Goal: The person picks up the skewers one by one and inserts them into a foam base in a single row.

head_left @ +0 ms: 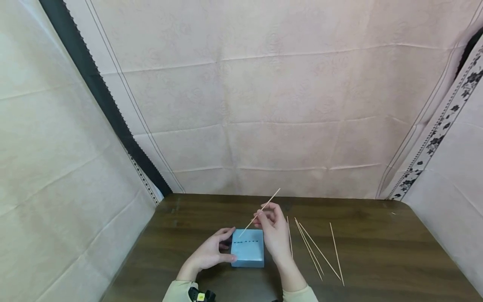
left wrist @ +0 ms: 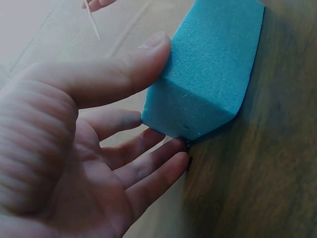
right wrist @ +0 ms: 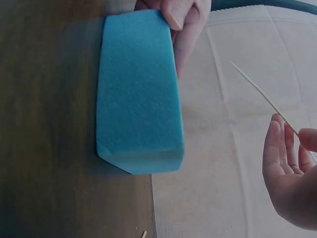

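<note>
A light blue foam block (head_left: 247, 253) rests on the table, with a row of dark marks (head_left: 246, 241) across its top. My left hand (head_left: 211, 251) grips the block from the left, thumb on its near side and fingers around the far side and edge. In the left wrist view, the thumb and fingertips touch the foam block (left wrist: 213, 54). My right hand (head_left: 275, 235) pinches a thin wooden skewer (head_left: 271, 198) between thumb and fingers, slanted over the block. In the right wrist view, the skewer's tip (right wrist: 242, 74) appears apart from the foam.
Several more wooden skewers (head_left: 337, 253) lie on the dark wooden table (head_left: 377, 243), right of my right hand. Pale cloth (head_left: 286, 105) hangs behind the table and along both sides.
</note>
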Demonstrator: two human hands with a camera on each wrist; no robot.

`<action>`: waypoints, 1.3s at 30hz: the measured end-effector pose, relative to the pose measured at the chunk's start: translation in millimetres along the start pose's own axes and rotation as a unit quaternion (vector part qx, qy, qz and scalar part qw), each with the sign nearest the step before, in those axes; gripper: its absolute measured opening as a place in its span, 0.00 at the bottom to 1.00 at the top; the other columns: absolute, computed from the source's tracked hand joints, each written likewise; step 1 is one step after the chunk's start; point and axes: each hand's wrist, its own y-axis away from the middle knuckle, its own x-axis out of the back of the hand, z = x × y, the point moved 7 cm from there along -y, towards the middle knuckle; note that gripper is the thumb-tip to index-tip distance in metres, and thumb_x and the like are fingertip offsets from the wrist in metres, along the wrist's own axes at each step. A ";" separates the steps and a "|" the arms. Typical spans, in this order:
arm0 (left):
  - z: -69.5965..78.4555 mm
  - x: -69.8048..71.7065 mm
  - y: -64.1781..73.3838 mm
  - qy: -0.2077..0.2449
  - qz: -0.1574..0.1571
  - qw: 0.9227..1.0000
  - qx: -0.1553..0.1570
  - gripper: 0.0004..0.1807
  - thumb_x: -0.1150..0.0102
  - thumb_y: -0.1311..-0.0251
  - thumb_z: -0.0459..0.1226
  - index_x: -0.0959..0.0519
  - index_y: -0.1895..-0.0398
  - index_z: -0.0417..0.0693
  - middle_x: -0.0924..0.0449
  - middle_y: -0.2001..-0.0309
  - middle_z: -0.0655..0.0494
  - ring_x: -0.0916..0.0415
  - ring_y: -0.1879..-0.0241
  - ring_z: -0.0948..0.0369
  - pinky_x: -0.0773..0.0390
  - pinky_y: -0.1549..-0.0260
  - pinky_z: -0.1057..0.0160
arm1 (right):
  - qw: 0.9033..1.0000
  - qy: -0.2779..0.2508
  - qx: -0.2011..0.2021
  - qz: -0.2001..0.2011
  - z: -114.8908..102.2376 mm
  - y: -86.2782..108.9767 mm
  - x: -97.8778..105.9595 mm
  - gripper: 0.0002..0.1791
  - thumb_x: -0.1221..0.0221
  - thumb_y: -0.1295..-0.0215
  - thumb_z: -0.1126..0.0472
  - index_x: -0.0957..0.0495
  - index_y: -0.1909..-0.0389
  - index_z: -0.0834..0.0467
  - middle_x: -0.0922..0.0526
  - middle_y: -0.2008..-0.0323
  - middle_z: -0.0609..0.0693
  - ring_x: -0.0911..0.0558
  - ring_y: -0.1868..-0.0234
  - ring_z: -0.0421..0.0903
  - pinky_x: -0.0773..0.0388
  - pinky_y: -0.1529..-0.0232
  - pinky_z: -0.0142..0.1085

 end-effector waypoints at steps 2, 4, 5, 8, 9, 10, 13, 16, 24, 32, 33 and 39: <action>-0.7 0.0 -0.1 0.000 0.001 1.000 -0.003 0.51 0.20 0.40 0.45 0.36 0.17 0.44 0.38 0.21 0.39 0.21 0.39 0.45 0.19 0.39 0.40 | 1.000 0.008 0.003 -0.008 -0.1 1.5 -3.8 0.11 0.39 0.20 0.65 0.25 0.43 0.58 0.12 0.59 0.56 0.10 0.59 0.55 0.11 0.54 0.38; -0.6 0.0 -0.1 -0.001 0.001 1.000 -0.004 0.51 0.20 0.40 0.45 0.36 0.17 0.44 0.39 0.21 0.39 0.21 0.39 0.45 0.19 0.40 0.41 | 1.000 0.015 0.004 -0.015 -0.6 2.6 -6.7 0.10 0.39 0.20 0.64 0.24 0.44 0.57 0.12 0.59 0.55 0.10 0.58 0.56 0.11 0.53 0.40; -0.4 -0.2 -0.2 -0.001 0.001 1.000 -0.004 0.51 0.20 0.40 0.45 0.36 0.17 0.44 0.39 0.21 0.39 0.20 0.39 0.45 0.19 0.40 0.41 | 1.000 0.022 0.004 -0.016 -0.8 2.8 -7.7 0.09 0.38 0.21 0.64 0.23 0.44 0.56 0.11 0.59 0.54 0.10 0.58 0.57 0.11 0.53 0.40; 0.6 -1.0 -0.6 -0.001 0.000 1.000 -0.005 0.51 0.20 0.40 0.45 0.36 0.17 0.44 0.38 0.21 0.40 0.20 0.39 0.45 0.19 0.39 0.41 | 0.999 0.031 0.008 -0.022 -0.5 3.5 -10.4 0.09 0.37 0.22 0.65 0.22 0.45 0.56 0.11 0.60 0.54 0.10 0.58 0.58 0.11 0.52 0.42; 1.0 -1.1 -0.7 -0.001 0.000 1.000 -0.006 0.51 0.20 0.40 0.45 0.36 0.17 0.44 0.38 0.21 0.40 0.20 0.39 0.45 0.19 0.40 0.41 | 0.999 0.034 0.010 -0.024 -0.2 3.7 -11.0 0.09 0.37 0.22 0.65 0.22 0.46 0.56 0.11 0.60 0.53 0.10 0.58 0.58 0.11 0.52 0.42; 1.1 -1.3 -0.9 0.000 0.000 1.000 -0.009 0.51 0.20 0.40 0.44 0.36 0.17 0.43 0.38 0.22 0.40 0.21 0.39 0.46 0.19 0.39 0.42 | 0.999 0.037 0.012 -0.026 0.2 3.9 -11.5 0.09 0.37 0.22 0.65 0.21 0.46 0.56 0.11 0.60 0.53 0.10 0.58 0.58 0.11 0.52 0.41; 1.3 -1.4 -1.3 0.002 0.000 1.000 -0.014 0.51 0.20 0.40 0.44 0.37 0.17 0.42 0.37 0.22 0.41 0.22 0.38 0.47 0.19 0.39 0.43 | 0.998 0.046 0.016 -0.030 1.4 4.5 -12.9 0.08 0.36 0.22 0.64 0.21 0.47 0.54 0.11 0.60 0.52 0.10 0.58 0.55 0.11 0.52 0.40; 0.8 -1.6 -1.5 0.005 0.000 1.000 -0.014 0.51 0.20 0.40 0.44 0.37 0.17 0.42 0.37 0.22 0.41 0.22 0.37 0.46 0.19 0.39 0.43 | 0.997 0.062 0.019 -0.031 2.2 5.4 -14.3 0.08 0.36 0.22 0.62 0.20 0.47 0.52 0.10 0.61 0.49 0.09 0.59 0.51 0.12 0.52 0.38; 0.1 -2.3 -0.5 0.010 -0.002 1.000 -0.006 0.52 0.19 0.40 0.44 0.37 0.17 0.43 0.38 0.21 0.41 0.22 0.38 0.46 0.20 0.39 0.43 | 0.995 0.089 0.027 -0.048 2.0 9.3 -21.7 0.08 0.35 0.22 0.61 0.19 0.48 0.49 0.10 0.62 0.45 0.09 0.59 0.44 0.13 0.52 0.34; 0.0 -1.1 -0.1 0.010 -0.001 1.000 -0.010 0.51 0.20 0.40 0.43 0.37 0.17 0.42 0.38 0.21 0.41 0.22 0.37 0.45 0.19 0.39 0.44 | 0.992 0.106 0.038 -0.055 5.0 9.9 -25.0 0.07 0.34 0.23 0.59 0.17 0.49 0.48 0.11 0.61 0.43 0.10 0.59 0.44 0.14 0.52 0.34; -0.2 -1.2 -0.2 0.010 -0.001 1.000 -0.010 0.51 0.20 0.40 0.43 0.37 0.17 0.43 0.38 0.21 0.42 0.22 0.37 0.45 0.19 0.39 0.44 | 0.992 0.108 0.039 -0.056 5.8 9.9 -25.4 0.06 0.34 0.23 0.59 0.16 0.49 0.48 0.11 0.60 0.44 0.10 0.58 0.45 0.14 0.52 0.34; -0.2 -1.6 -0.7 0.011 0.001 1.000 -0.006 0.51 0.19 0.40 0.43 0.37 0.17 0.43 0.37 0.22 0.43 0.22 0.37 0.45 0.19 0.39 0.43 | 0.989 0.121 0.047 -0.066 8.1 10.4 -28.8 0.05 0.33 0.24 0.60 0.14 0.52 0.48 0.10 0.59 0.46 0.10 0.58 0.53 0.15 0.53 0.33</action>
